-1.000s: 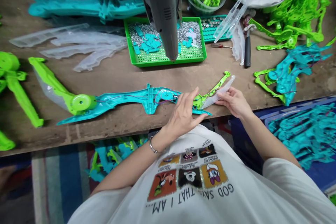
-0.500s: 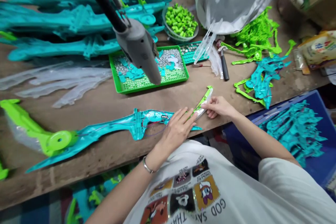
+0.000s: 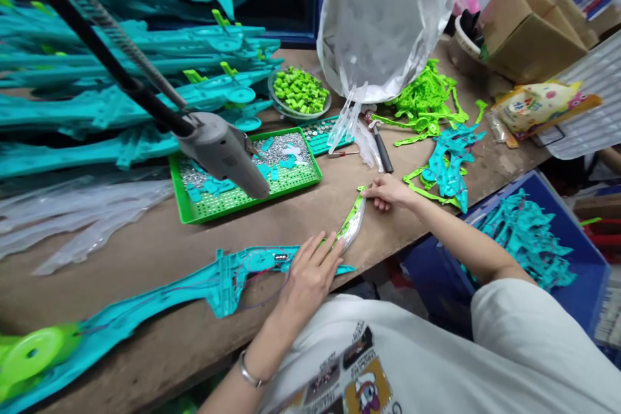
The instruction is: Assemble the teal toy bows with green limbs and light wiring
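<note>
On the bench edge lies a long teal toy-bow half (image 3: 184, 291), with thin wires and a small metallic part in its hollow. My left hand (image 3: 310, 272) rests flat over its right end, fingers stretched out and reaching the lower end of a lime-green arm. That green arm (image 3: 347, 223) slants up and away, with a clear plastic strip (image 3: 356, 225) along its right side. With thumb and forefinger, my right hand (image 3: 385, 191) pinches the upper end of the clear strip and green arm. The joint beneath my left hand is hidden.
A grey electric screwdriver (image 3: 226, 152) hangs over a green tray (image 3: 247, 202) of screws. Behind are a bowl of green pieces (image 3: 301, 90) and stacked teal parts (image 3: 58, 110). A hammer (image 3: 382, 149) lies ahead. A blue bin (image 3: 589, 265) stands at right.
The view has swung to the right and up. My right hand has moved to the upper tip of the green arm, while my left stays flat over the joint.
</note>
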Available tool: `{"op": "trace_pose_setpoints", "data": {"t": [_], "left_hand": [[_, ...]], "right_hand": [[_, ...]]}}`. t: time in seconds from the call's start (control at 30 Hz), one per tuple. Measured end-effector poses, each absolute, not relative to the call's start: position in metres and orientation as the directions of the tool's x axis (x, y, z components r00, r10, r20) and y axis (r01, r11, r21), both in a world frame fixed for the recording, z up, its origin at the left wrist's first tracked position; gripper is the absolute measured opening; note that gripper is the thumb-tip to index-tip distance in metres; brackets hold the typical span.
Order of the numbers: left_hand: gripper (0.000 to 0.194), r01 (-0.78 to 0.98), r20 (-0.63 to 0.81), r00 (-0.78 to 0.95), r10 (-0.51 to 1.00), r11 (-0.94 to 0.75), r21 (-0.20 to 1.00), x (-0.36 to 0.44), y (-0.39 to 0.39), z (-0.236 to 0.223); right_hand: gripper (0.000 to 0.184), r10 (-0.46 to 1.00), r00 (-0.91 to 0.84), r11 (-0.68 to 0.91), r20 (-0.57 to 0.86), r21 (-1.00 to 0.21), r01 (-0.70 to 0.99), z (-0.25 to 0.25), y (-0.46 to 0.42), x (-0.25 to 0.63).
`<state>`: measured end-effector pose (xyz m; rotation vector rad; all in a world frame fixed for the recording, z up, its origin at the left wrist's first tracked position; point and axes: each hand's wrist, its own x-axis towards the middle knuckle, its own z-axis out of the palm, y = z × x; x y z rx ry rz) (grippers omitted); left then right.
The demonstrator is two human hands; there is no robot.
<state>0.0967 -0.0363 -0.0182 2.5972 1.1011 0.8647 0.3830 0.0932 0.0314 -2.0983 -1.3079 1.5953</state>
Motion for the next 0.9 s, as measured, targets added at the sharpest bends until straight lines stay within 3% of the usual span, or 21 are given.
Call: {"op": "trace_pose_setpoints", "data": {"t": [0.1,0.17,0.23,0.27,0.3,0.37,0.5,0.63,0.7,0.8,0.9], "left_hand": [[0.042,0.597,0.432,0.543,0.720,-0.693,0.404,0.098,-0.037,-0.014],[0.041,0.598,0.421,0.539,0.729,-0.684,0.419,0.099,-0.038,-0.011],[0.041,0.601,0.408,0.532,0.742,-0.670,0.435,0.100,-0.039,-0.009],[0.041,0.602,0.403,0.529,0.747,-0.665,0.443,0.100,-0.039,-0.009],[0.041,0.602,0.398,0.526,0.752,-0.659,0.451,0.100,-0.039,-0.008],[0.041,0.597,0.390,0.526,0.756,-0.654,0.464,0.099,-0.039,-0.009],[0.044,0.583,0.369,0.528,0.765,-0.642,0.498,0.097,-0.039,-0.007],[0.066,0.538,0.357,0.493,0.794,-0.600,0.592,0.096,-0.040,0.001],[0.075,0.509,0.376,0.454,0.807,-0.582,0.635,0.095,-0.040,0.007],[0.079,0.484,0.384,0.393,0.836,-0.543,0.686,0.092,-0.041,0.014],[0.082,0.477,0.350,0.371,0.860,-0.500,0.723,0.088,-0.041,0.016]], "right_hand": [[0.046,0.824,0.014,-0.445,-0.567,-0.631,0.636,0.040,0.103,0.391],[0.038,0.957,0.022,-0.201,-0.289,-0.607,0.769,0.047,0.119,0.406],[0.020,0.986,0.136,-0.086,0.093,-0.414,0.906,0.051,0.141,0.430],[0.014,0.969,0.139,-0.080,0.203,-0.273,0.959,0.050,0.152,0.444],[0.024,0.962,0.134,-0.104,0.239,-0.134,0.986,0.048,0.163,0.458],[0.036,0.985,0.056,-0.072,0.162,0.095,0.993,0.039,0.179,0.483],[0.032,0.990,-0.136,0.119,0.036,0.297,0.948,0.019,0.187,0.513],[0.036,0.972,-0.219,0.181,0.081,0.333,0.926,0.024,0.183,0.521],[0.037,0.972,-0.183,0.131,0.146,0.306,0.943,0.038,0.181,0.523],[0.039,0.923,-0.045,-0.016,0.383,0.156,0.988,0.073,0.176,0.523],[0.038,0.799,-0.046,0.028,0.599,0.039,0.999,0.115,0.162,0.518]]}}
